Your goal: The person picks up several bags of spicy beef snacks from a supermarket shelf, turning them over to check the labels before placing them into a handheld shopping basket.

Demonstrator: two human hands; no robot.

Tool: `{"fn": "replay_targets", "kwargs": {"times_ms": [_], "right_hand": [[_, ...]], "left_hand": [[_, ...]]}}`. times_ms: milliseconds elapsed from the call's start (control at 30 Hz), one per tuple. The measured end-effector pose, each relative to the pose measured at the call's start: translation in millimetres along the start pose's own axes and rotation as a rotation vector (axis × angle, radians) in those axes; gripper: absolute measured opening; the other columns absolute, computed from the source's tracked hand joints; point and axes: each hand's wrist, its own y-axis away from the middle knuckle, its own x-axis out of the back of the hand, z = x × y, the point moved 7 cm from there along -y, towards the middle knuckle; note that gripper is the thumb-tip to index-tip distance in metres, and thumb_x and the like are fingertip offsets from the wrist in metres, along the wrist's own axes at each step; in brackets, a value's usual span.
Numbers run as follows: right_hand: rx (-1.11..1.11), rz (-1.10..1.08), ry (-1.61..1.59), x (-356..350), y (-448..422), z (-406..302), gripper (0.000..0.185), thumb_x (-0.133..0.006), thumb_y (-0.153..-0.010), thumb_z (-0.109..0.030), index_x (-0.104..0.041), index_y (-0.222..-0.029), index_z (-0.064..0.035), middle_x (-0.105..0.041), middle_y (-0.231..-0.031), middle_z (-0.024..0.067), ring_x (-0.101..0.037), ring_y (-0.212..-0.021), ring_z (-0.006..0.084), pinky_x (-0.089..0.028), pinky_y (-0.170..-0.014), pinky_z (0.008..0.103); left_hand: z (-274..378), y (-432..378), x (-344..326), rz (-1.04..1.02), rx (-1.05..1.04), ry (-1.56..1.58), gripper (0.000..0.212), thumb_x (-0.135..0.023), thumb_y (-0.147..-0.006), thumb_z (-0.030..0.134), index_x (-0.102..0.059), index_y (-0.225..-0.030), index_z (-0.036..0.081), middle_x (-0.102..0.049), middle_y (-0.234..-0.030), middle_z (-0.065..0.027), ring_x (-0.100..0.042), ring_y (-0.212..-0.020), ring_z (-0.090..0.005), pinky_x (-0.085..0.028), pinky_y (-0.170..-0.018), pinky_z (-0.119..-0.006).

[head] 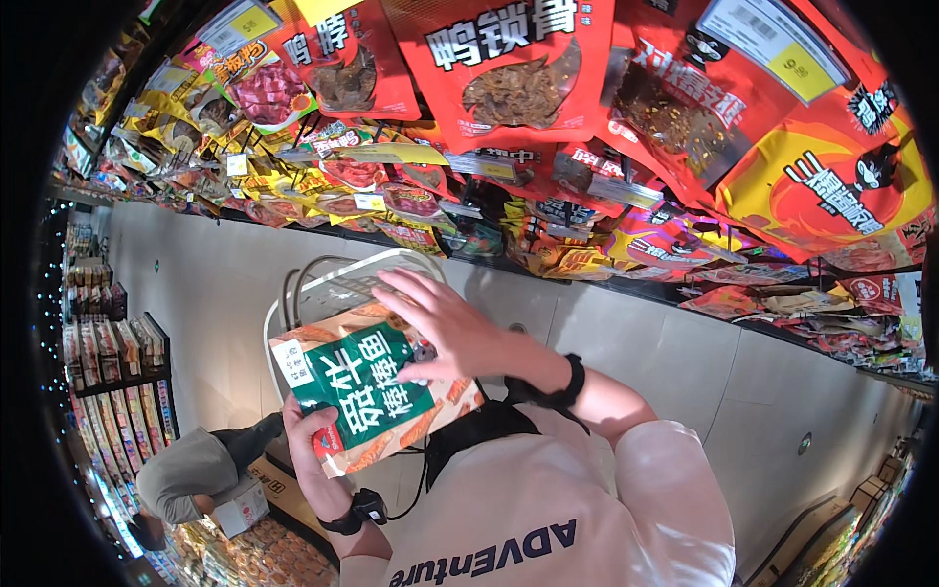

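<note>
My left hand grips a flat green and tan snack packet by its lower left edge, thumb on the front face. Large white characters, pictures of brown sticks and a white label patch cover that face. Over the packet's right side is my right hand, fingers spread and thumb across the print. Whether its thumb presses on the packet cannot be told. Behind the packet is a shopping basket with a pale rim and dark handles, its inside partly hidden by the packet and my right hand.
Hanging red snack bags and yellow bags fill the display rack ahead, with price tags sticking out. A crouching person at lower left is beside a white box. Packed shelves stand left on the tiled floor.
</note>
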Motion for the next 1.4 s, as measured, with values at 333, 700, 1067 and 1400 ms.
{"fn": "replay_targets", "kwargs": {"times_ms": [333, 700, 1067, 1400], "right_hand": [[-0.280, -0.498, -0.598, -34.2, 13.9, 46.5, 0.062, -0.083, -0.069, -0.034, -0.058, -0.110, 0.0053, -0.065, -0.098, 0.0148, -0.063, -0.084, 0.0190, -0.049, -0.072, 0.0328], [-0.337, 0.285, -0.378, 104.9, 86.0, -7.0, 0.041, -0.083, -0.069, -0.018, -0.061, -0.097, 0.0031, -0.063, -0.077, 0.0131, -0.062, -0.071, 0.0167, -0.047, -0.063, 0.0314], [-0.908, 0.675, 0.218, 87.9, 203.7, 72.2, 0.032, -0.079, -0.074, -0.017, -0.063, -0.098, -0.0031, -0.067, -0.081, 0.0178, -0.066, -0.074, 0.0331, -0.050, -0.065, 0.0368], [-0.943, 0.694, 0.374, 7.0, 202.6, 247.8, 0.028, -0.070, -0.080, -0.024, -0.057, -0.095, -0.0048, -0.064, -0.076, 0.0191, -0.062, -0.075, 0.0396, -0.048, -0.062, 0.0476]], "left_hand": [[6.2, 2.7, -36.3, -0.232, -0.057, -0.142, 0.050, -0.069, -0.064, -0.008, -0.056, -0.111, -0.004, -0.068, -0.097, -0.0096, -0.065, -0.087, -0.0159, -0.049, -0.084, -0.028], [-33.5, -37.7, -17.9, -0.091, 0.067, 0.255, 0.049, -0.046, -0.098, 0.044, -0.051, -0.118, 0.000, -0.061, -0.113, -0.0162, -0.061, -0.102, -0.0254, -0.052, -0.087, -0.039], [-19.6, -58.7, 14.4, 0.195, -0.032, -0.210, 0.035, -0.059, -0.094, 0.041, -0.054, -0.080, 0.009, -0.055, -0.067, 0.0002, -0.031, -0.043, -0.0045, -0.025, -0.041, -0.022], [-37.2, -47.9, 83.9, 0.322, -0.043, -0.127, 0.032, -0.057, -0.095, 0.036, -0.051, -0.078, 0.010, -0.054, -0.068, -0.0008, -0.032, -0.044, -0.0043, -0.025, -0.041, -0.021]]}}
